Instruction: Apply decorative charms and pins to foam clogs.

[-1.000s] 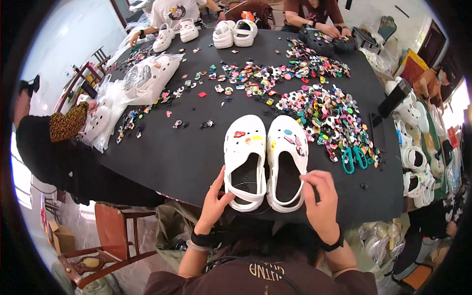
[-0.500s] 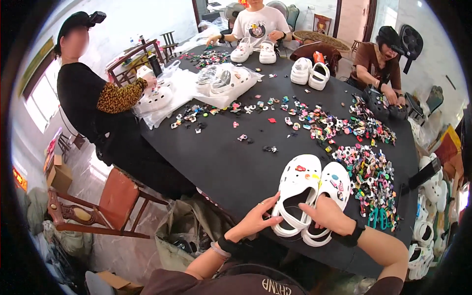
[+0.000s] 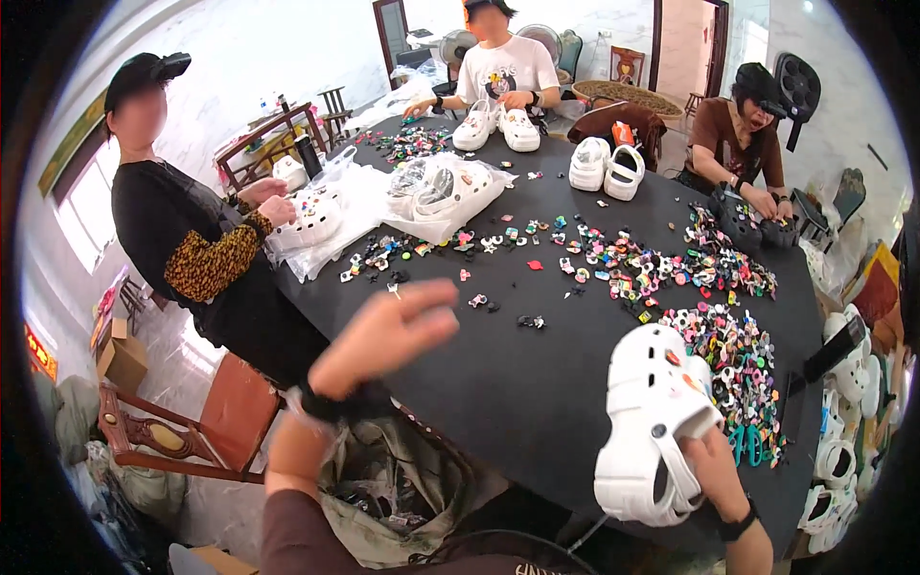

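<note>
My right hand (image 3: 717, 470) grips a white clog (image 3: 640, 412) near the table's front edge, fingers reaching into its heel opening. The clog is tilted, its side with a dark strap rivet toward me. A few coloured charms show on its upper; whether a second clog is behind it I cannot tell. My left hand (image 3: 388, 335) is raised over the front left of the table, blurred by motion, with its fingers stretched out and nothing in them. A large heap of small colourful shoe charms (image 3: 733, 359) lies just beyond the clog.
More charms (image 3: 613, 254) spread across the black table (image 3: 431, 355). Bagged white clogs (image 3: 441, 196) lie at the left, another white pair (image 3: 606, 171) at the back. Three people work around the table. A chair (image 3: 216, 422) and an open sack (image 3: 393, 479) stand at the left.
My left hand has let go of the clogs and swung up and left. My right hand has lifted and turned the white footwear to the right, onto its side.
</note>
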A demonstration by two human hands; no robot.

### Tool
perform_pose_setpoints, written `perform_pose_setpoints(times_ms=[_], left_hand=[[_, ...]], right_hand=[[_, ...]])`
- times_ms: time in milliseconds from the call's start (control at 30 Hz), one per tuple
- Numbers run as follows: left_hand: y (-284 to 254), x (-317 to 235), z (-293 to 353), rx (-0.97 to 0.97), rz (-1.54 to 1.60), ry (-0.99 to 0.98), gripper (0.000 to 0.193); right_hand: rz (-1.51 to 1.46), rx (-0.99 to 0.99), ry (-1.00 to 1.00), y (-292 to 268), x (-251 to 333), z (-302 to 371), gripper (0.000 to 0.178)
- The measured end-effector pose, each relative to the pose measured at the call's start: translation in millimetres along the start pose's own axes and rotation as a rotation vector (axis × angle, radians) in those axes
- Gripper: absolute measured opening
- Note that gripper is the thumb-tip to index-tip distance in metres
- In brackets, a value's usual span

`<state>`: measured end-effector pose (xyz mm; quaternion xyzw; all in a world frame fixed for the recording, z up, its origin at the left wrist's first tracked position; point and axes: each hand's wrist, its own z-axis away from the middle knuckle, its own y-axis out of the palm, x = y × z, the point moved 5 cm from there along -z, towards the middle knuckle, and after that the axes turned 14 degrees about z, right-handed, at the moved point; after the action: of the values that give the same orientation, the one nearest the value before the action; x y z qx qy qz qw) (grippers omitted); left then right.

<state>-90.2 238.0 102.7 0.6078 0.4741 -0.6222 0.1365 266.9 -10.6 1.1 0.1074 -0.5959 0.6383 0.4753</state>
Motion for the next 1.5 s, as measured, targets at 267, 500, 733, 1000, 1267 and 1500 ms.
perform_pose_setpoints(times_ms=[267,500,733,1000,1267,1500], left_hand=[[-156.4,153.5,-141.7,-0.422,0.126,-0.413,0.040],[-158.1,329.8,-204.2,-0.714,0.256,-0.537,0.058],[-143.3,397.3,-243.9,-0.503,1.221,-0.222,0.038],[-153.4,264.9,-237.4,-0.477,-0.270,-0.050,0.012],[-52.2,60.1,-276.7,-0.247,1.107,0.369,0.021],[-4.7,-20.9,-223.6,-0.199,1.215,0.457,0.020]], right_hand=[[0.528,-0.109,-0.097,6.7,-15.9,15.1,0.034],[0.682,0.025,-0.088,13.7,-15.9,12.5,0.045],[0.684,0.061,-0.033,13.5,-10.9,8.8,0.053],[0.664,0.082,0.000,13.8,-6.1,8.6,0.051],[0.679,0.105,0.010,16.9,-18.7,5.7,0.049],[0.640,0.080,-0.024,14.5,-18.9,7.1,0.053]])
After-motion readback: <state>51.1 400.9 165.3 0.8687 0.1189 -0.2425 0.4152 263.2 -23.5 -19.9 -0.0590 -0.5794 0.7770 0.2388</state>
